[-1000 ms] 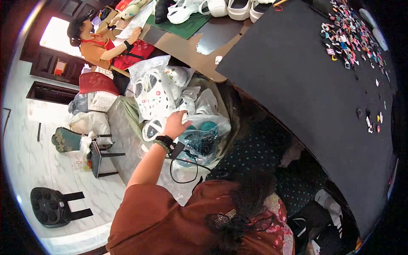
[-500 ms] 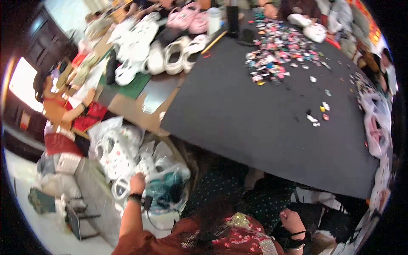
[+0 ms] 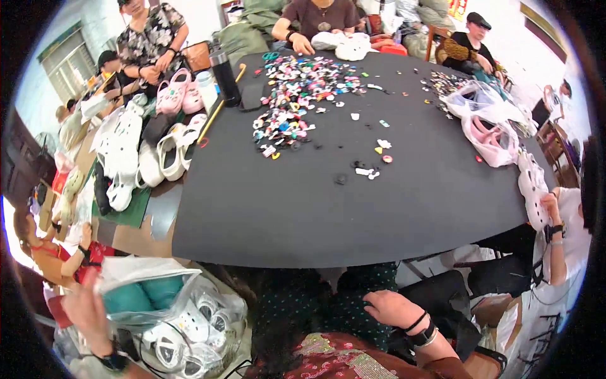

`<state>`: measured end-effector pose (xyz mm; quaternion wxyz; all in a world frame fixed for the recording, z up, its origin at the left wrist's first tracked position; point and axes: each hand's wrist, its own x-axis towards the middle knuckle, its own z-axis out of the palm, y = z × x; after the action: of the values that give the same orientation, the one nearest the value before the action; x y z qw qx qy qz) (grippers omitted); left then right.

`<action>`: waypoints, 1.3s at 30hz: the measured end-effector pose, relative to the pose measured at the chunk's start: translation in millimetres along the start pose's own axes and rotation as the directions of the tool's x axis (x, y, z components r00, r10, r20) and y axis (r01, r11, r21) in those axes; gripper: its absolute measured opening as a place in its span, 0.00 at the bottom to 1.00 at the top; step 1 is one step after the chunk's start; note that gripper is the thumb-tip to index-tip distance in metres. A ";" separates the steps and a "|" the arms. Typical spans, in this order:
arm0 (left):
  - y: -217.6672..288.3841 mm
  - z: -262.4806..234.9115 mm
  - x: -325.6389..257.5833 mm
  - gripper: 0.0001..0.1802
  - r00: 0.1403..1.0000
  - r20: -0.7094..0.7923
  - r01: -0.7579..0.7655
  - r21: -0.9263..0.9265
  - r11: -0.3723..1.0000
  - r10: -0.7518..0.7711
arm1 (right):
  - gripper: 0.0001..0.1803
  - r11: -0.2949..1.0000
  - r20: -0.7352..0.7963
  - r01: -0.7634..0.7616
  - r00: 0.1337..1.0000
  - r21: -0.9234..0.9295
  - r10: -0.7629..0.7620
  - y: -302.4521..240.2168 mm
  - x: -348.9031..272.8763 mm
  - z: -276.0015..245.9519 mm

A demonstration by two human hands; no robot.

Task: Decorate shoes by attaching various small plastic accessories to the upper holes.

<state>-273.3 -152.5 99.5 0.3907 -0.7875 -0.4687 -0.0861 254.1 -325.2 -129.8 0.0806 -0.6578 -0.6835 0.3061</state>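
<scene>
My left hand (image 3: 87,312) is smeared by motion at the lower left, raised beside a large bag of clogs. I cannot make out its fingers. White clogs (image 3: 192,323) fill the bag, some with dark spots. Over its far side lies a clear plastic bag (image 3: 136,265) with teal clogs (image 3: 148,294) inside. My right hand (image 3: 396,308) rests on my right thigh, on dark dotted trousers (image 3: 358,297), fingers loosely apart and holding nothing visible.
A black table (image 3: 303,215) spreads ahead, bearing a heap of small colourful shoe charms (image 3: 303,95). White clogs (image 3: 123,148), pink clogs (image 3: 180,91) and a black bottle (image 3: 225,79) stand left. Bagged pink clogs (image 3: 486,136) lie right. Several people sit around; one at right holds a white clog (image 3: 533,189).
The view has swung, showing more people around the table. My left hand has moved left, off the bagged clogs. The teal clogs now lie at the far side of the white ones.
</scene>
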 end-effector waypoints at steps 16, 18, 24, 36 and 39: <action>277.0 -34.8 253.7 0.12 0.544 -0.619 -0.836 -0.341 0.429 0.567 | 0.09 0.965 -0.121 0.255 0.961 0.054 -0.247 -47.6 6.1 3.7; 291.9 -32.8 256.4 0.16 0.595 -0.567 -0.804 -0.422 0.419 0.570 | 0.09 0.956 -0.167 0.288 0.947 0.057 -0.275 -49.9 7.1 -9.3; 291.3 -2.1 235.1 0.23 0.710 -0.521 -0.703 -0.555 0.443 0.473 | 0.11 0.902 -0.362 0.398 0.876 0.165 -0.320 -67.2 21.6 -52.7; 273.4 18.2 121.8 0.29 0.967 -0.158 -0.237 -0.842 0.486 0.197 | 0.18 0.857 -0.459 0.437 0.842 0.272 -0.283 -82.9 81.9 -58.3; 281.2 31.7 115.6 0.20 0.955 -0.179 -0.285 -0.770 0.570 0.237 | 0.24 0.854 -0.472 0.464 0.823 0.236 -0.316 -100.0 90.6 -64.0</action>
<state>9.0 -124.6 -14.3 0.0257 -0.9359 -0.2504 -0.2466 191.0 -214.0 -52.7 0.3988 -0.5269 -0.7082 0.2484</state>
